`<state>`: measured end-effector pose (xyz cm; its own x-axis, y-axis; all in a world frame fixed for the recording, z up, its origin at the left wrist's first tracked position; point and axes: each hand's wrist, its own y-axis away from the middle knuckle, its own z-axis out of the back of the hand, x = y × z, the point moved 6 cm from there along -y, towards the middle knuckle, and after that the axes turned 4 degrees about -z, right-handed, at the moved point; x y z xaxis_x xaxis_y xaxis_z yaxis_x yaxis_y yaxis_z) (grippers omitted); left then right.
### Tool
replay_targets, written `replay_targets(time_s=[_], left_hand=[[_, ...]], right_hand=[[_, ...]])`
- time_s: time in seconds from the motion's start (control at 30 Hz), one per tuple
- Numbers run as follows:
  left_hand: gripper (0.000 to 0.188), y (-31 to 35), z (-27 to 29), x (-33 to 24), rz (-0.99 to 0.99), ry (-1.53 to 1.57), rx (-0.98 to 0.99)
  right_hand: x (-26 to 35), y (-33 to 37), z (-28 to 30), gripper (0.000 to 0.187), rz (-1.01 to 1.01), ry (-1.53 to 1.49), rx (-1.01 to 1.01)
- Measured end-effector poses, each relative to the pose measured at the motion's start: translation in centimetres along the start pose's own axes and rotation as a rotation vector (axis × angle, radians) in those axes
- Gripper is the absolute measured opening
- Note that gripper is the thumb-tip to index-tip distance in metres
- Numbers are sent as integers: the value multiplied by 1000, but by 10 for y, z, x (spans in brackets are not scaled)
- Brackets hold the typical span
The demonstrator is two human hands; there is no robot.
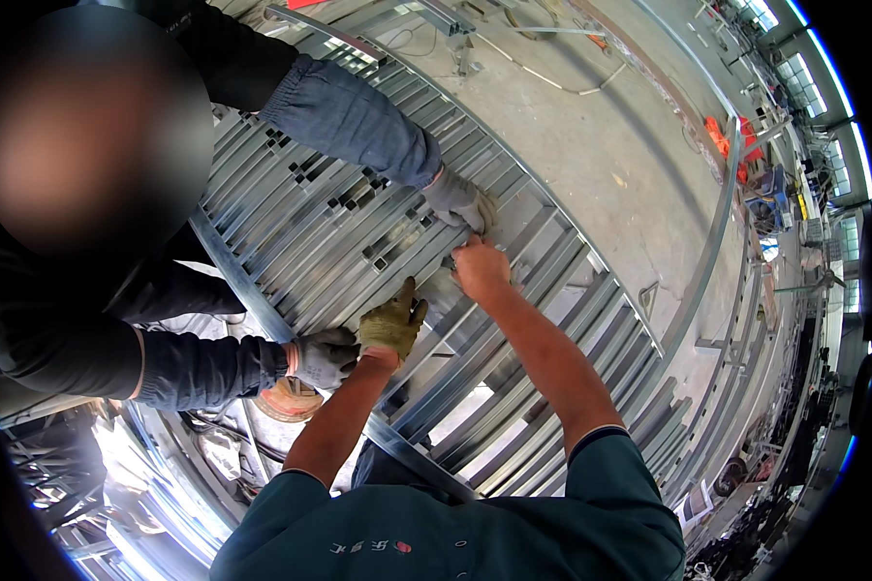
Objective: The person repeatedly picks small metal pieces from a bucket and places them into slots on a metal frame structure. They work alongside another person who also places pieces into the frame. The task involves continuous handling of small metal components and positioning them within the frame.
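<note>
Two hands on the steel bar rack (513, 290): my gloved left hand (392, 324) rests flat/open, bare right hand (480, 268) pinches a bar end, so I reckon seating's underway — next needs co-worker's gloved hand (455, 200) steady.

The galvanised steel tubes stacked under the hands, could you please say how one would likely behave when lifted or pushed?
Each square steel tube looks long and hollow, so probably stiff, yet awkward for one person. Its flat sides should stop it rolling. The shiny coating may be slippery for the bare right hand; the gloved left hand should grip better.

Bright daylight, glare lower left, fisheye-bent edges.
</note>
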<state>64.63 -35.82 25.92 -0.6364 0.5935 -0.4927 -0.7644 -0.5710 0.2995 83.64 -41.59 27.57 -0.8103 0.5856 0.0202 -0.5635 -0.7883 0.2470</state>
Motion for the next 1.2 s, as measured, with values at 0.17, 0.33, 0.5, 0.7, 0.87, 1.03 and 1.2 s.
replay_targets(time_s=[0.17,0.33,0.5,0.7,0.87,1.03,1.2], left_hand=[[48,2,4,-2,3,2,-28],[47,-1,-7,5,-55,-4,-101],[52,-1,-2,1,-47,1,-38],[63,2,0,3,-2,9,53],[68,6,7,0,-30,43,10],[70,47,28,-22,-43,-79,42],[63,92,-41,-3,-36,-83,236]], right_hand=[[6,6,5,17,13,2,-8],[-3,22,-1,29,-58,-103,-78],[-14,23,-18,78,-156,-115,63],[-14,32,-4,54,-185,-157,94],[-18,38,-7,43,-216,-178,82],[-51,66,13,42,-335,-403,10],[-75,133,22,48,-567,-907,-40]])
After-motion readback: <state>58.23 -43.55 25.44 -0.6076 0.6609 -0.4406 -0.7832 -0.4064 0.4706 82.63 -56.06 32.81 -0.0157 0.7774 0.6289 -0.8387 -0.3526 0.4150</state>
